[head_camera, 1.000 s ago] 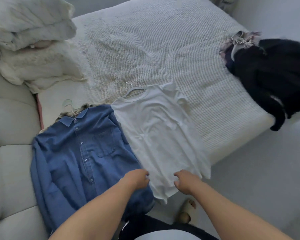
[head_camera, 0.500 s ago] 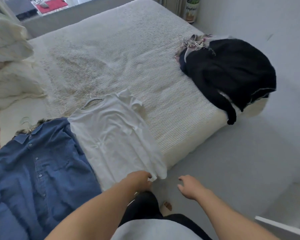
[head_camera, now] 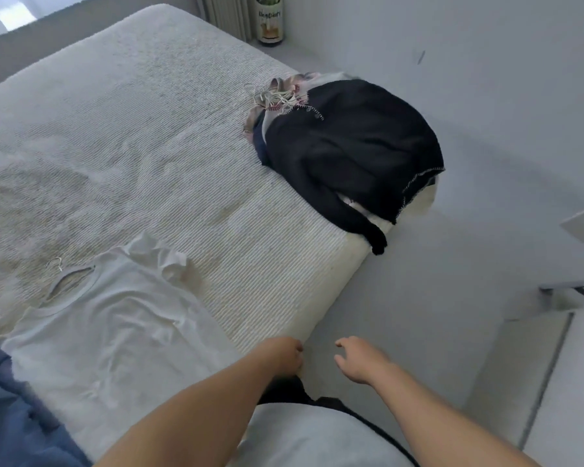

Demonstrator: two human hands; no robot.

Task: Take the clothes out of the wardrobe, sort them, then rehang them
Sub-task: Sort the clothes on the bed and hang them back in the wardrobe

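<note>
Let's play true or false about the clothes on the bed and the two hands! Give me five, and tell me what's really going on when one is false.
1. The white T-shirt lies flat on the bed. True.
2. The black garment is in the middle of the bed. False: it lies at the far right corner, one sleeve hanging over the edge.
3. The right hand holds a hanger. False: it holds nothing, fingers loosely spread over the floor.
4. A hanger hook pokes out by the T-shirt's collar. True.
5. The blue shirt covers the T-shirt. False: it lies beside it, at the left.
</note>
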